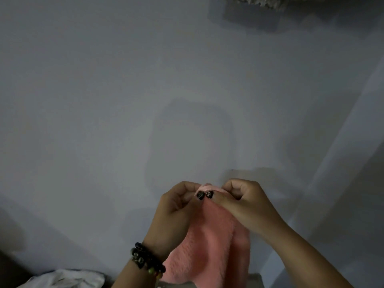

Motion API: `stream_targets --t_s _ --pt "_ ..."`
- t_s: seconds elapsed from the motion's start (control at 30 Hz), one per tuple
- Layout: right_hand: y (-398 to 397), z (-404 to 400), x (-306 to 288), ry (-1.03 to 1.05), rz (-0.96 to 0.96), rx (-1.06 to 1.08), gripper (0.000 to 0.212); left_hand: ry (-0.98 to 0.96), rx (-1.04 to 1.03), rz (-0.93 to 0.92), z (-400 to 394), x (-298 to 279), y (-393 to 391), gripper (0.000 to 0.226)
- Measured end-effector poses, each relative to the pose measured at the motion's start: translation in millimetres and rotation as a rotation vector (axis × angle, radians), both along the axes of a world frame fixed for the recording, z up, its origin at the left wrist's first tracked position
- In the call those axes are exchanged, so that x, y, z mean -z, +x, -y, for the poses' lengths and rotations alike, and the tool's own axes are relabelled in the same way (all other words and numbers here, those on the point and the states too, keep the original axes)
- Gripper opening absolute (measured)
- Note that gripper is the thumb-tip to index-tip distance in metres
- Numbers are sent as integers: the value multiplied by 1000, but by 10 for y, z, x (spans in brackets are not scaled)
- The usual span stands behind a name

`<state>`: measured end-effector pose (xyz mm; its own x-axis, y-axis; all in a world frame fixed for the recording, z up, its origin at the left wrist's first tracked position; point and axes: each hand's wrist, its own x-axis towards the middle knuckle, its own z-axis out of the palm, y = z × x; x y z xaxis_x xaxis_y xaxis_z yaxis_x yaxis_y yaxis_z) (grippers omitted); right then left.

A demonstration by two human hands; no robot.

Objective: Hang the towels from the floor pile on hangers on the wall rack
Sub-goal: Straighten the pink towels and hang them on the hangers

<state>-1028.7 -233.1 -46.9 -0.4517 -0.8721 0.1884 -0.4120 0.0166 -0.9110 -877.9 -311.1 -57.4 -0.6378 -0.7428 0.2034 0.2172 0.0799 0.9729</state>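
Both hands hold a pink towel (209, 242) up before the pale wall (104, 100): the left hand (176, 206) and right hand (243, 200) pinch its top edge side by side, thumbs nearly touching, and the cloth hangs limp below. It looks soft, light and floppy, so it is best held along the top hem, spread wider to drape over a hanger; no hanger or rack is visible.

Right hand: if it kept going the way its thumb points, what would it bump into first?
The right hand points toward the left hand, both pinching the pink towel. It would likely meet the left hand's thumb almost at once; their thumbnails look nearly touching.
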Motion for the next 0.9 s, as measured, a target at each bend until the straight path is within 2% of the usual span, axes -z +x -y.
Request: stream_targets --t_s 0.23,0.33,0.47,0.67,0.77,0.9 --pt "-175 15 380 119 87 -175 64 64 -21 -99 356 -107 -133 17" --pt "-253 28 533 210 61 -200 66 114 -30 -158 570 -240 -163 19" --pt "-399 70 653 339 -118 -203 48 140 -121 -189 882 -429 -189 31" --pt "-624 61 629 488 -351 -176 42 61 -190 -174 1198 -691 -105 33" --pt "-668 66 524 487 -448 -159 17 -38 -212 -126 1304 -723 -61 33" --pt "-940 122 392 453 -621 44 36 -100 -332 -76 1412 -664 18 33"
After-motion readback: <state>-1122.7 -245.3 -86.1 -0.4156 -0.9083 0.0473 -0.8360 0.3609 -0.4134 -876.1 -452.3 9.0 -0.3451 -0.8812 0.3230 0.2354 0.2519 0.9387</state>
